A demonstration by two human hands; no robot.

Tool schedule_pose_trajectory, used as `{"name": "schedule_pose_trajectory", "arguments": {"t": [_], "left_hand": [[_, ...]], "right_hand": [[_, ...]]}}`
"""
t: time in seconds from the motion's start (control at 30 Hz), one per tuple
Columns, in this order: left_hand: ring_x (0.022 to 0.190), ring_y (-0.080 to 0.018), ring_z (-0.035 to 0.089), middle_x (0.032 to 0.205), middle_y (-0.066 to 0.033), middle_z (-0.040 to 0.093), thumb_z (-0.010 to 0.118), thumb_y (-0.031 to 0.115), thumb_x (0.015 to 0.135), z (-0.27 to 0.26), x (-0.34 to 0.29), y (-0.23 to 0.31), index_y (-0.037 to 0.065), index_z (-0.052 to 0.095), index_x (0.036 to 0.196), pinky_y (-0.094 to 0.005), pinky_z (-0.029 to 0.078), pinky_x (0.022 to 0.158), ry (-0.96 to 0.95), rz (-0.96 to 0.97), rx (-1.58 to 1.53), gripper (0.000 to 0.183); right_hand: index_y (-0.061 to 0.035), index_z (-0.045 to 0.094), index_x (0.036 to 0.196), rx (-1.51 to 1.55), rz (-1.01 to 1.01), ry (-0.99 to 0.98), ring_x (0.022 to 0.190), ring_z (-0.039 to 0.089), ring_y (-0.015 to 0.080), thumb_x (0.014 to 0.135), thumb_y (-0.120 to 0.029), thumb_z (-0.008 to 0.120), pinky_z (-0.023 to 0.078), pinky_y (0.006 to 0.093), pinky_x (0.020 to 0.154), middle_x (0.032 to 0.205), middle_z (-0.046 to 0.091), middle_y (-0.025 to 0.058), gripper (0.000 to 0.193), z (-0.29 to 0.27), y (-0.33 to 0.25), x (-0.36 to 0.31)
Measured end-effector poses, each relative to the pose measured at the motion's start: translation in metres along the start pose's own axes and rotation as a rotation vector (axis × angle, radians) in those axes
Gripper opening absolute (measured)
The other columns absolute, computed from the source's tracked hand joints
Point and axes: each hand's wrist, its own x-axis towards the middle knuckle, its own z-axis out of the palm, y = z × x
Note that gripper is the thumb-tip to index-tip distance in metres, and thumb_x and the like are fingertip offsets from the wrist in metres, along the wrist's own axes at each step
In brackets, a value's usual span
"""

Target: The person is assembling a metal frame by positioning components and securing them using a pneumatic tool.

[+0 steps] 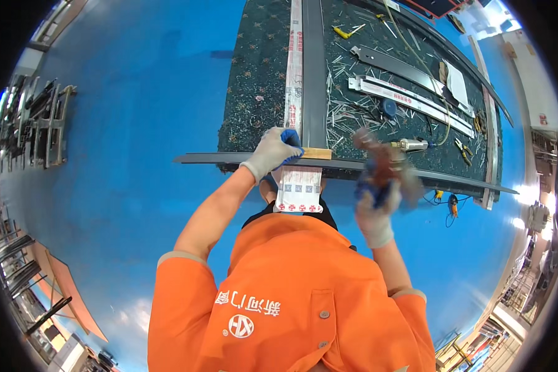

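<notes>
My left hand, in a white glove with blue palm, grips a short wooden block. The block lies along a long dark grey metal profile that runs crosswise at the table's near edge. Another dark profile meets it at about a right angle, with a film-wrapped white strip beside it. My right hand, gloved too and smeared by motion, is closed around a hammer with a brownish head, raised to the right of the block. White printed film hangs below the crosswise profile.
The dark green carpeted table carries scattered thin metal pieces. Yellow-handled pliers, wrapped profiles, a blue round object, an air tool with hose and more pliers lie right. Racks stand far left.
</notes>
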Motion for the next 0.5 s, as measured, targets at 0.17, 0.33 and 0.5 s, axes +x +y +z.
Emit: {"name": "schedule_pose_trajectory", "arguments": {"t": [0.17,0.33,0.5], "left_hand": [[0.063,-0.0092,0.053,0.073,-0.0025,0.066,0.071,-0.002,0.076,0.003,0.009,-0.024,0.001,0.068,0.082,-0.0217,0.047,0.061,0.034,0.099,0.048,0.006],[0.06,-0.0147,0.052,0.07,-0.0033,0.064,0.071,0.006,0.075,0.0,0.003,-0.02,-0.001,0.066,0.08,-0.0291,0.047,0.06,0.029,0.041,-0.011,0.01],[0.065,-0.0092,0.054,0.073,-0.0028,0.065,0.069,-0.003,0.078,0.004,0.007,-0.018,0.0,0.067,0.082,-0.0228,0.049,0.064,0.039,0.098,0.09,0.006]], "right_hand": [[-0.0038,0.054,0.127,-0.9,-0.001,-0.464,0.065,0.062,0.0241,0.085,-0.003,0.063,0.048,0.0359,0.057,0.087,0.069,0.0123,0.043,0.009,0.03,-0.002],[-0.0038,0.056,0.126,-0.461,-0.01,-0.267,0.066,0.065,0.0275,0.085,-0.001,0.061,0.049,0.0369,0.058,0.087,0.07,0.0139,0.042,0.01,-0.038,0.034],[-0.0055,0.056,0.129,-0.342,-0.182,-0.162,0.07,0.068,0.0313,0.081,-0.002,0.068,0.053,0.0391,0.064,0.1,0.072,0.0147,0.049,0.009,-0.005,0.017]]}}
